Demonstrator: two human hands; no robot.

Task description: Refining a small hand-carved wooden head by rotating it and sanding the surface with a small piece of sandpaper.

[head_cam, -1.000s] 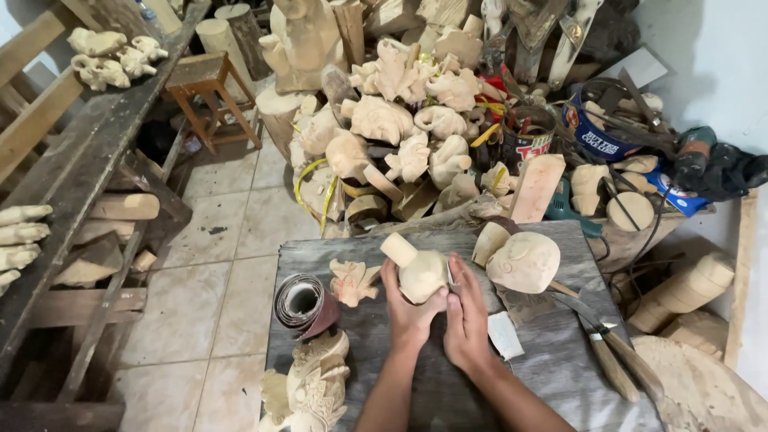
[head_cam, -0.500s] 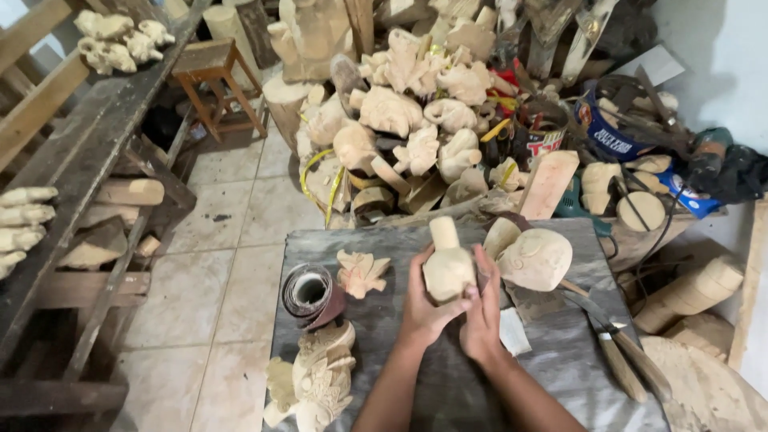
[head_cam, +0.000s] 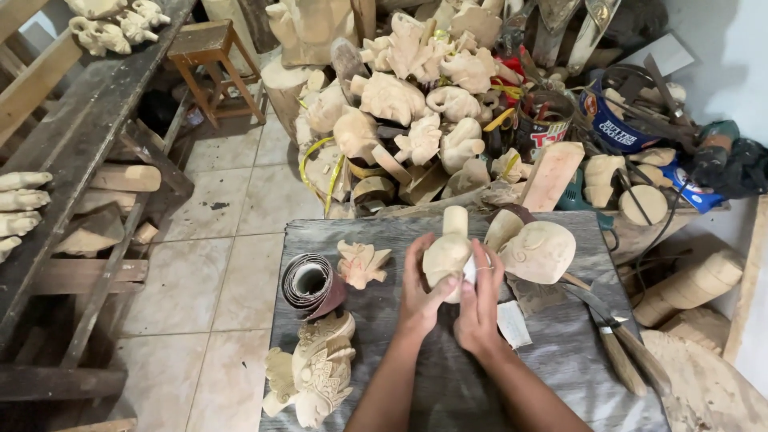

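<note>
Heap at the back: a big pile of pale, unfinished wood carvings [head_cam: 416,96] is filling the floor beyond the table, with cans and offcuts mixed in.
Work table: a grey, worn table [head_cam: 560,360] is lying under both hands.
Bench on the left: a dark wooden bench [head_cam: 88,160] is running along the tiled floor, with small carvings sitting on it.
Ornate carving: a finely cut mask-like carving [head_cam: 316,372] is lying at the table's near left corner.
Round carved head: a smooth rounded carving [head_cam: 540,252] is resting just right of the hands.
Sandpaper roll: a dark roll of sandpaper [head_cam: 310,284] is lying on its side left of the hands.
Held piece: a small pale carving with an upright neck [head_cam: 450,248] is being held above the middle of the table.
Left hand: the left hand [head_cam: 420,288] is wrapping its fingers round the piece's left side.
Right hand: the right hand [head_cam: 480,308] is pressing against the piece's lower right, fingers curled close.
Knives: two carving knives [head_cam: 612,336] are lying on the table's right edge.
</note>
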